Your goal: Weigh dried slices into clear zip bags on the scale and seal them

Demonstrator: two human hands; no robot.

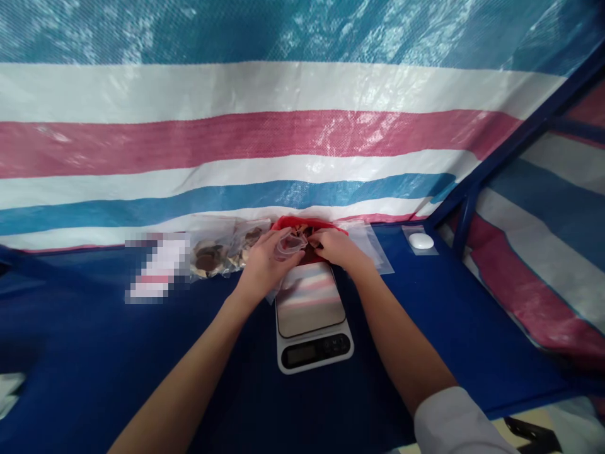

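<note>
My left hand [263, 258] holds a small clear plastic bag [289, 246] open at its mouth, just above the far edge of a kitchen scale [312, 315]. My right hand [333, 247] reaches into a red bag [302, 223] of brown pieces right behind the scale, fingers pinched at the clear bag's opening; whether it grips a piece is hidden. The scale has a shiny steel platform and a dark display facing me.
Filled clear bags of brown pieces [222, 249] lie left of the red bag, beside a blurred label [158, 265]. Empty clear bags [371, 243] lie to the right. A small white oval object [420, 241] rests further right. A striped tarp wall [283, 139] stands behind the blue table [94, 353].
</note>
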